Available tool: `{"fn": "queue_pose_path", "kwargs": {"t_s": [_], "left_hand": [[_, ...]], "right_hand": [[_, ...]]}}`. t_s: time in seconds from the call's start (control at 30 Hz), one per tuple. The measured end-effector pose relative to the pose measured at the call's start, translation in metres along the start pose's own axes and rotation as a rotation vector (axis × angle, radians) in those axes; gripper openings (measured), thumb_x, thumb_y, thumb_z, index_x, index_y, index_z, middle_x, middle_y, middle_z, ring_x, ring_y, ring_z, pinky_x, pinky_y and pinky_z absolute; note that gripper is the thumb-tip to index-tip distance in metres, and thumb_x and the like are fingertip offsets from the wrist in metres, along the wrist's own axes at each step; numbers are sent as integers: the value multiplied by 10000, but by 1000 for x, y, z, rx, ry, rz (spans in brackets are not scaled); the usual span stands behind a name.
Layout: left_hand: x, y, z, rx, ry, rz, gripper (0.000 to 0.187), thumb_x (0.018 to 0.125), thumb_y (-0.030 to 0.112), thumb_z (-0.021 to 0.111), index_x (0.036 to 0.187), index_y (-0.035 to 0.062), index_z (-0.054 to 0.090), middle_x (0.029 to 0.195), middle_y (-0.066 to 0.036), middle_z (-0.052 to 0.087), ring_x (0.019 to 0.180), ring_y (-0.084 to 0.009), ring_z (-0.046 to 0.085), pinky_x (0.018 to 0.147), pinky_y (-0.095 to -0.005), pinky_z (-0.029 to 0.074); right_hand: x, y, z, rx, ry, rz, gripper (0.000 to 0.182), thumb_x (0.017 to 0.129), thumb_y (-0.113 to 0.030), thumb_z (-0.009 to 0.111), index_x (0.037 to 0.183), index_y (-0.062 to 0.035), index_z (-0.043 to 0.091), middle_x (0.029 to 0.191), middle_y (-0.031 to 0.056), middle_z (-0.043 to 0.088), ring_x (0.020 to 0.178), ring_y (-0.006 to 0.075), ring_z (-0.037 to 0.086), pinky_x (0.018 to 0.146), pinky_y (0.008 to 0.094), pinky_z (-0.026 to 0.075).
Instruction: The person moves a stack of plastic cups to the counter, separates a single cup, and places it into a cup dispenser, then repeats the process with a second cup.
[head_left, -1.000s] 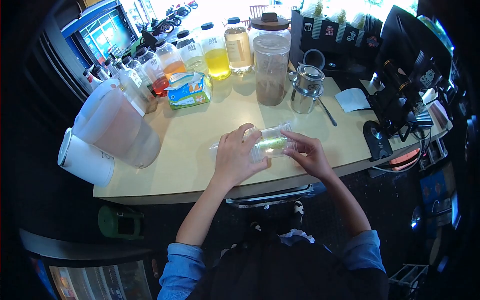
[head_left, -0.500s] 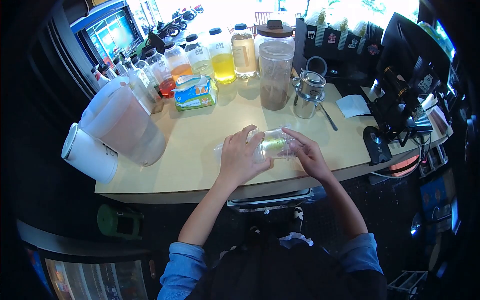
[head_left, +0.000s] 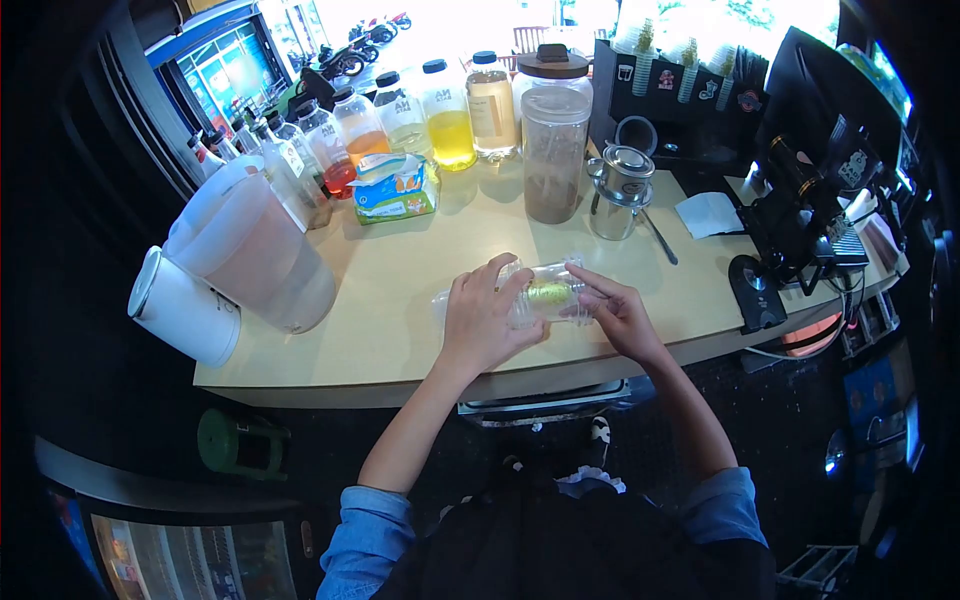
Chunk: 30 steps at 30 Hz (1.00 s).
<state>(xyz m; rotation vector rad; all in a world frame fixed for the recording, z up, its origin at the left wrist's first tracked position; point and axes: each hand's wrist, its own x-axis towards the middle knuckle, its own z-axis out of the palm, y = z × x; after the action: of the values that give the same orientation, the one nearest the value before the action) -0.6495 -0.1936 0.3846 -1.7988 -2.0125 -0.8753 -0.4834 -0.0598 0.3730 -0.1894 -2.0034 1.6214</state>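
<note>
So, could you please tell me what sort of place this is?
Most likely a café or drinks counter, given the bottle of yellow liquid, what looks like a metal coffee filter, and the clear plastic cups held by the left hand and right hand.

Pale counter [head_left: 390, 340] beneath bottles [head_left: 452, 140], large pitcher [head_left: 270, 265], tissue pack [head_left: 398, 195], tall lidded jar [head_left: 553, 165] and white napkin [head_left: 709, 214].

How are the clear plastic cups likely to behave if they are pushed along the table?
The clear plastic cups would probably roll, since they are round and held sideways. Their see-through walls look thin, so they may be light and dent easily. Being apparently nested, they might slip apart.
</note>
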Motion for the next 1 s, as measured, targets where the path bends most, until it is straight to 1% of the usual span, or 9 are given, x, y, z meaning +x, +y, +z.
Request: {"fn": "queue_pose_path", "kwargs": {"t_s": [0.2,0.3,0.47,0.57,0.63,0.77,0.83,0.93,1.0], "left_hand": [[-1,1,0,1,-18,9,546,613,360,692,1082,121,544,1170,-111,496,1017,-281,531,865,-408,386],[1,2,-5,22,-49,4,615,612,380,720,1121,100,518,1182,-113,490,1024,-286,528,870,-410,388],[6,-8,-19,-192,-209,-58,883,576,458,782,1269,43,425,1219,-134,503,1083,-291,520,935,-410,379],[2,-12,-15,-156,-157,5,904,577,466,780,1290,47,417,1218,-134,519,1096,-283,522,952,-395,375],[0,-13,-12,-135,-135,24,896,577,468,778,1282,45,424,1216,-128,523,1092,-279,525,945,-392,382],[1,-13,-14,-127,-127,21,849,590,458,767,1258,40,451,1219,-118,525,1089,-265,528,923,-392,399],[0,-12,-13,-123,-122,20,825,595,440,761,1254,47,458,1210,-113,528,1081,-262,532,914,-393,404],[2,-13,-18,-111,-104,9,764,597,408,748,1234,78,486,1194,-102,526,1060,-258,537,900,-394,410],[1,-17,-23,-107,-92,-5,727,595,395,742,1218,102,507,1187,-96,520,1047,-257,539,895,-394,412]], "right_hand": [[0,2,8,-20,16,-30,374,895,14,498,1269,0,481,1153,117,581,977,116,559,854,261,479],[5,5,17,-46,49,-64,331,869,20,541,1199,9,528,1116,115,599,916,110,585,798,251,498],[12,7,23,-90,89,-78,282,822,-1,621,1098,14,567,1064,92,615,853,113,617,720,247,519],[15,1,36,-79,114,-100,315,779,-20,679,1074,15,573,1029,84,625,836,133,637,693,253,526],[16,1,40,-115,86,-73,359,764,21,681,1098,17,551,1103,115,597,832,132,628,707,243,528],[15,4,42,-51,102,-34,338,760,27,674,1079,20,562,1104,115,597,809,131,633,693,237,529],[15,3,42,-109,164,-95,321,739,8,678,1048,16,592,966,86,645,761,148,658,645,253,538],[11,0,34,-216,256,-133,322,738,11,674,1050,14,596,982,76,641,776,135,650,671,245,531],[9,1,17,-175,268,-87,335,738,26,664,1064,18,586,1021,83,616,785,127,634,679,236,523]]}}
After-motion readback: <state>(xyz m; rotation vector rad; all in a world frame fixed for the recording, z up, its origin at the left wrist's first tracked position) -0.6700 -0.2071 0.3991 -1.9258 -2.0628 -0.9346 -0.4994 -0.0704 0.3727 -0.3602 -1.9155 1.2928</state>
